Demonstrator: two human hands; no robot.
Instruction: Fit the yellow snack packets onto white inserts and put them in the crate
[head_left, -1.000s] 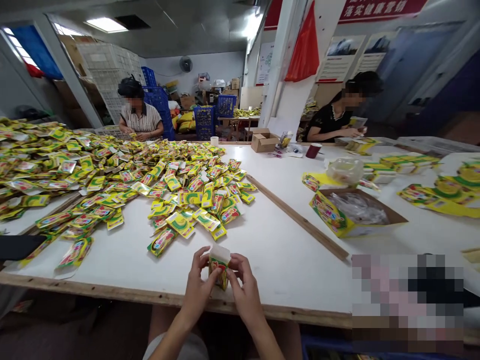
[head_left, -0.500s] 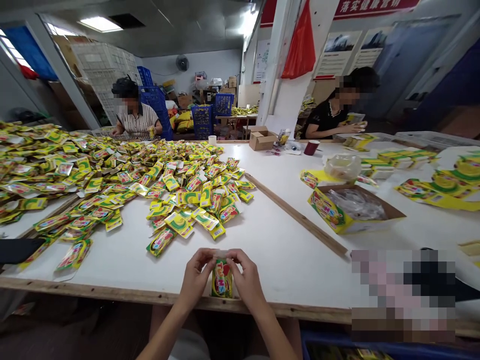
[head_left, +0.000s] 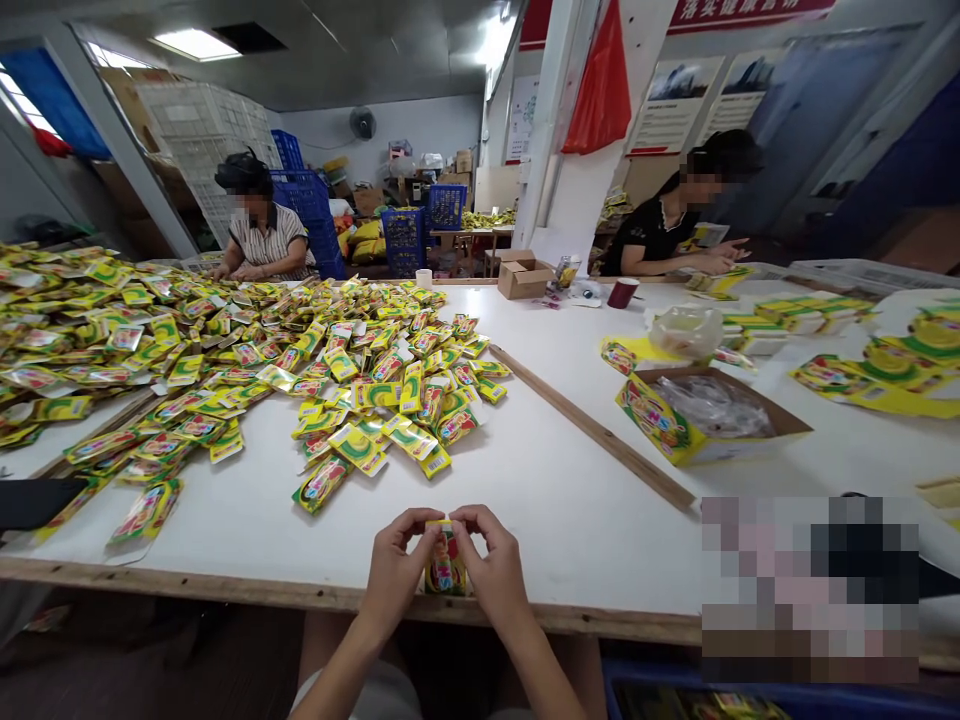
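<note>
Near the table's front edge, a small yellow-green printed box [head_left: 444,572] stands between my hands, its printed face towards me. My left hand [head_left: 401,555] pinches its upper left side, thumb on the front and fingers curled over the top. My right hand [head_left: 487,555] grips the upper right side in the same way. Both sets of fingertips meet at the box's top edge. Beyond my hands lies a large heap of similar small yellow boxes [head_left: 382,395], many with white end flaps showing.
A wooden strip [head_left: 592,425] runs slantwise across the white table [head_left: 570,520]. To its right stands an open display carton [head_left: 705,420] with clear plastic inside. Two people work across the table. A blue crate [head_left: 645,690] sits below the edge at right.
The white flap at the box's top has been folded down, and a yellow edge shows there now. Across the table, both people have shifted their hands.
</note>
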